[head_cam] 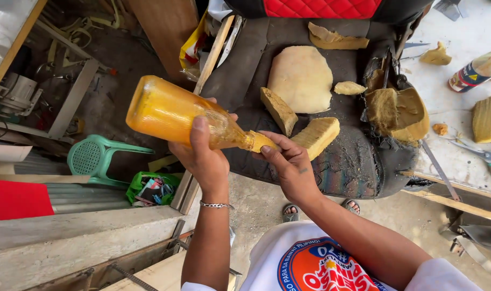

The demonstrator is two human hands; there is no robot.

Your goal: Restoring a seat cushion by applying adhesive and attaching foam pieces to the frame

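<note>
You are tilting an amber, glue-filled bottle (pixel 175 114) nearly flat in your left hand (pixel 205 159), fingers wrapped around its narrow end, while your right hand (pixel 289 164) is pinching a small yellow foam piece (pixel 262 141) against the bottle's mouth. Both are hovering over the front edge of a worn black seat cushion (pixel 353 161), its cracked cover peeling at the right side. Whether glue is reaching the foam piece cannot be told from here. Lying loose on the cushion are a large pale foam slab (pixel 302 78), a foam wedge (pixel 278 110) and a foam block (pixel 318 134) just beside your right hand; none appears bonded yet, so the patching looks to be at an early stage, with most pieces waiting to be coated and set. Scissors (pixel 485 157) are resting on the desk (pixel 450 108) to the right, and a green plastic stool (pixel 94 156) is standing on the floor to the left.
</note>
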